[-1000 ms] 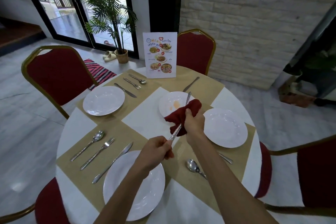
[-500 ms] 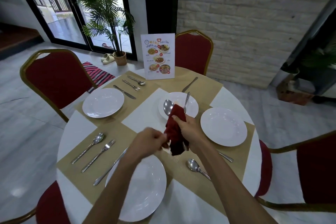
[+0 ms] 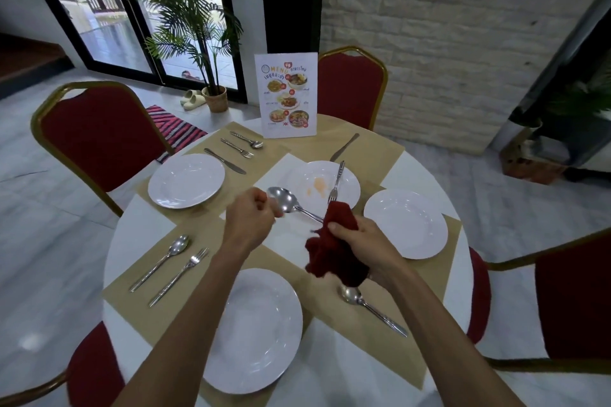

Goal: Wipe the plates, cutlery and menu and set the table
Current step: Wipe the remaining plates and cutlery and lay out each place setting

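Since half a second ago: spoon [image 3: 286, 200] has swung from standing upright out of the red cloth [image 3: 330, 253] to lying crosswise, bowl to the left. Left hand [image 3: 249, 220] has risen from below the cloth to the bowl.

Surroundings: round white worktop [image 3: 145, 221] with tan placemats [image 3: 198, 231], four red chairs around it. Menu [image 3: 286, 94] stands upright at the far edge. Beyond it are a potted palm [image 3: 195, 20], pale slippers [image 3: 192, 99] and a striped rug [image 3: 175, 127] by the glass doors. Both forearms cross the near half of the worktop; the left one hides part of the near plate [image 3: 261, 334].

Plates: far-left plate [image 3: 186, 180], right plate [image 3: 405, 223] and the near plate hold nothing. Far-centre plate [image 3: 317, 175] carries an orange smear and a fork [image 3: 336, 180] lying across its right side. A knife [image 3: 344, 147] lies just beyond it. Far left: a spoon, fork and knife set [image 3: 238, 149]. Near left: a spoon [image 3: 175, 248] and fork [image 3: 193, 261], side by side. Near right: a single spoon [image 3: 355, 296] just below the cloth.

Grip: the held spoon hovers above the centre. Left fingers are curled and seem to pinch the bowl's left rim, though blurred. Right hand [image 3: 367, 241] is clenched round the cloth, which wraps the spoon's handle; the handle's end is hidden inside.
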Action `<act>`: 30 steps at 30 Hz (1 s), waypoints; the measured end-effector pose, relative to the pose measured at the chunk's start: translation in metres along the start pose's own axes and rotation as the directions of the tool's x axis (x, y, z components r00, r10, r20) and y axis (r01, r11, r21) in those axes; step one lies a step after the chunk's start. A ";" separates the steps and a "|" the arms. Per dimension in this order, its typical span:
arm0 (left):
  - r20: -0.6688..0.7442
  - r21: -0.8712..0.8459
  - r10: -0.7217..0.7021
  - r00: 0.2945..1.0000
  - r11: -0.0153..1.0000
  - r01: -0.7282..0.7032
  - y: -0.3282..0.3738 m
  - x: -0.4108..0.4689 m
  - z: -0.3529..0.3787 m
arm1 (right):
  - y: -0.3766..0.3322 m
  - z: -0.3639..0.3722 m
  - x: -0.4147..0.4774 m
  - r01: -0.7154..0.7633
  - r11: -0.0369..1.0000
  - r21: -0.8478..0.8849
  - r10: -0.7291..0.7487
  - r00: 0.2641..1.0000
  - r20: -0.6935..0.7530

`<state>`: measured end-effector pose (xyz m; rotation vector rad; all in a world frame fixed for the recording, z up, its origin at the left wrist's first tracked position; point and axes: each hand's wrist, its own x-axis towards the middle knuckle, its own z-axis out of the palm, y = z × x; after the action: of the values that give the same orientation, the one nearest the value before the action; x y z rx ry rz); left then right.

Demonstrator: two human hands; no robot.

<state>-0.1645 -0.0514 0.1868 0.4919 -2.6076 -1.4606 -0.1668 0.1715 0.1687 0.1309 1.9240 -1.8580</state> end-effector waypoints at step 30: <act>0.340 0.355 0.188 0.922 0.882 -0.311 0.080 0.202 0.318 | -0.043 -0.294 0.311 -0.147 0.989 0.019 0.147 0.958 -0.248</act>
<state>-0.4531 0.1776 0.0741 -0.0542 -3.0802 -0.9766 -0.5353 0.3759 0.0831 0.5164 2.0150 -1.8138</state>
